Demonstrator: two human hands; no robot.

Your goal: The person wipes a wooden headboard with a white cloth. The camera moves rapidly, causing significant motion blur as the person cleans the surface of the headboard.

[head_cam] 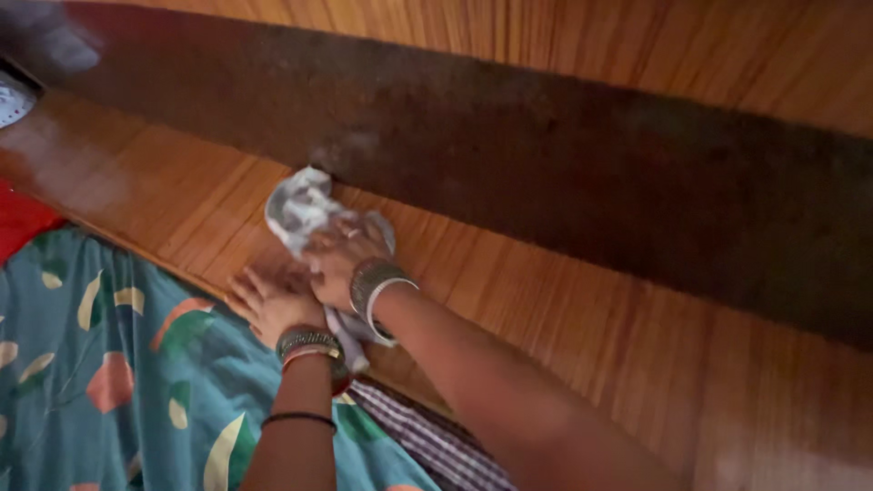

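My right hand [338, 262] grips a crumpled whitish cloth [300, 205] and presses it against a polished wooden surface [564, 300], just below a wide dark band [546, 155] that runs across the wood. My left hand [269, 305] lies flat with its fingers spread on the wood's lower edge, right beside and partly under the right hand. Both wrists wear bangles. A tail of the cloth hangs down between the two wrists.
A teal fabric with leaf shapes in orange, yellow and green [100, 364] lies at the lower left. A red cloth [18, 218] shows at the left edge. A checked fabric [436, 445] peeks out under my right forearm. A pale object [11, 98] sits at the top left.
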